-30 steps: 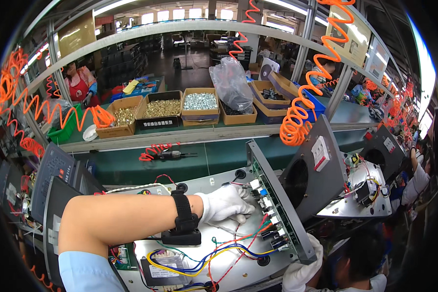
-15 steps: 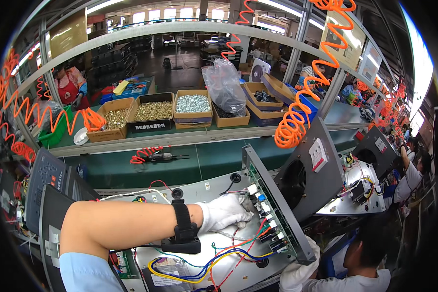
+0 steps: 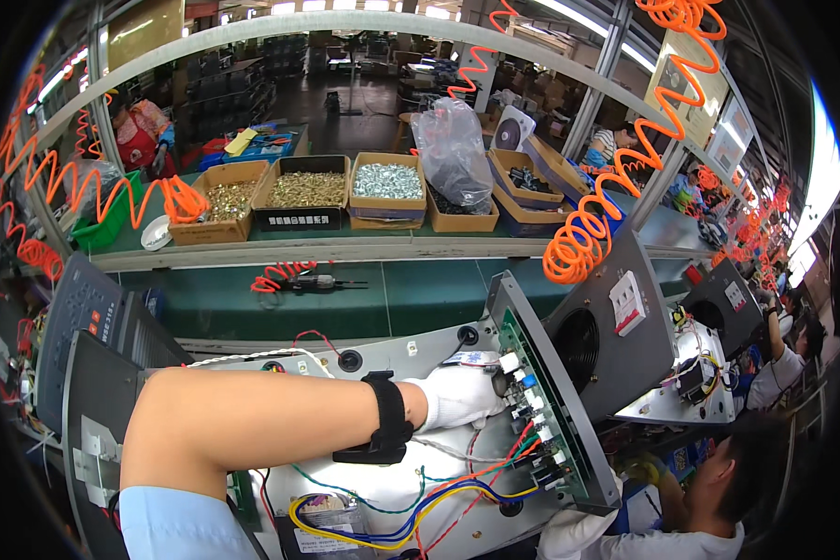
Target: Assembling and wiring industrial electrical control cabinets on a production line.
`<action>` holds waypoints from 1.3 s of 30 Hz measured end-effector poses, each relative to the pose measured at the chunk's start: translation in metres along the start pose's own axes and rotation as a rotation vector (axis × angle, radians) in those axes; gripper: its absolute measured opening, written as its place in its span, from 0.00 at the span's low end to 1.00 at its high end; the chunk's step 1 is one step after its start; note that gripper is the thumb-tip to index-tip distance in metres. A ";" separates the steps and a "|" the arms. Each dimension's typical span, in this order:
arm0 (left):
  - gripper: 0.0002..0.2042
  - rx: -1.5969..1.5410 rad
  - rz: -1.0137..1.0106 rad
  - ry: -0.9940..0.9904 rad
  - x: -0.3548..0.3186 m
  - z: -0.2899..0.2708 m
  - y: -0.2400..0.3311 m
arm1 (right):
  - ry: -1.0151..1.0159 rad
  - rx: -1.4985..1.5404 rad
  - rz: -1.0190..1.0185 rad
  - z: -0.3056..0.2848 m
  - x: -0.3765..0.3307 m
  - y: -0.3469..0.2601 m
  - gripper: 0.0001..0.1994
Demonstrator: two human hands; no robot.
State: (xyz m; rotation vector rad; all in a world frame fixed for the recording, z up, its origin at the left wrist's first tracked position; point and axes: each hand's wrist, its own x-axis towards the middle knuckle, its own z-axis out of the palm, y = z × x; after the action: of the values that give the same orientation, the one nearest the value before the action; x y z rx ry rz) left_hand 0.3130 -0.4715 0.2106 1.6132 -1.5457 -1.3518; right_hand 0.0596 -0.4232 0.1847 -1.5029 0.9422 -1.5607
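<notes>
Cardboard boxes of screws [image 3: 387,182] line the shelf above the bench; a white-gloved left hand [image 3: 457,397] presses fingers together against the green circuit board [image 3: 541,406] amid coloured wires [image 3: 420,509]; right hand unseen.

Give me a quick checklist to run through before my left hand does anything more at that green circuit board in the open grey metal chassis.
1. Left hand, in a white glove, reaches the green circuit board: ok.
2. Black wrist strap sits on the left forearm: ok.
3. Right hand, white-gloved, at the lower end of the grey metal chassis; its grip: cannot tell.
4. Red, blue and yellow wires lie loose across the chassis floor, near the hand's path: not ok.
5. Connectors on the board fully seated: cannot tell.
</notes>
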 end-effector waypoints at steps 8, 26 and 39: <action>0.10 -0.005 0.028 -0.016 -0.005 0.000 0.012 | 0.026 0.005 -0.035 0.000 0.000 -0.001 0.28; 0.09 0.435 0.441 0.067 0.008 0.010 -0.025 | 0.113 -0.057 -0.124 0.009 0.003 0.008 0.26; 0.15 0.646 0.143 -0.088 -0.078 -0.021 0.080 | 0.042 -0.547 -0.496 -0.011 0.004 0.018 0.16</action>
State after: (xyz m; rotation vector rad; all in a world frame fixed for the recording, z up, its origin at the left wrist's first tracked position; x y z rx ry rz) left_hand 0.3104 -0.4203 0.3125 1.7602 -2.2615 -0.8983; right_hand 0.0488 -0.4343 0.1700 -2.2269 1.1408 -1.7618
